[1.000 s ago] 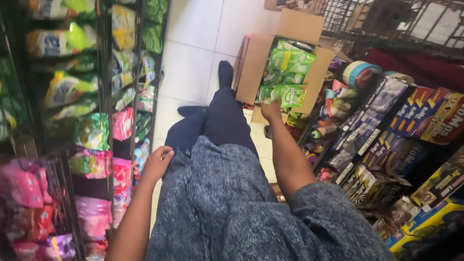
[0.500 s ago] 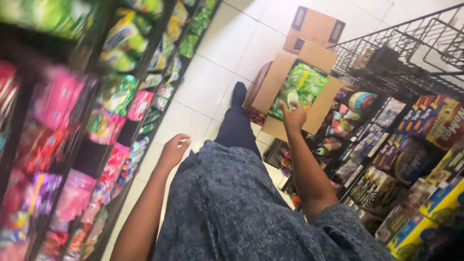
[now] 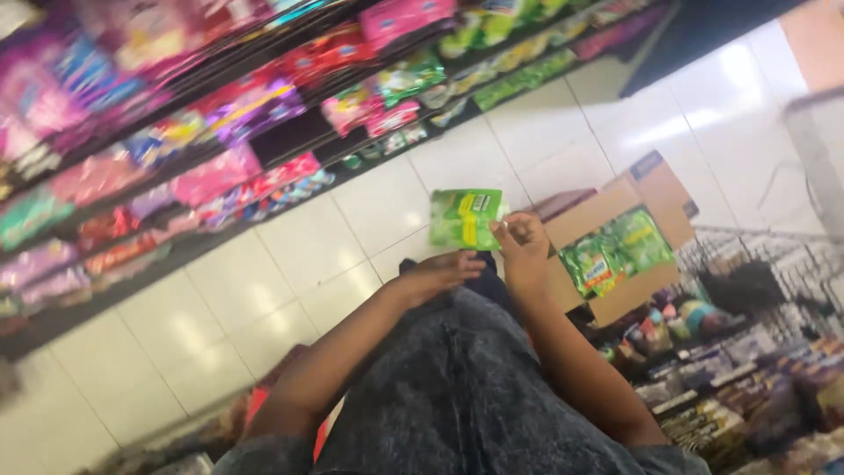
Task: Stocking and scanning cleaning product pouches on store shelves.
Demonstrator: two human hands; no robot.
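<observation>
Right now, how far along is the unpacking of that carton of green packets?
Early. Right hand holds one green packet lifted clear of the open carton; left hand hovers just below it, empty. More green packets remain in the carton. No packet is seen going onto the shelves.

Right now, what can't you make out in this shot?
- Head view: shelf packets are motion-blurred; kinds unclear.
- Box: only the top green pouches show; its walls hide the rest.
- Right hand holds a green pouch; grip partly hidden behind it.
- Left hand: palm hidden.
</observation>
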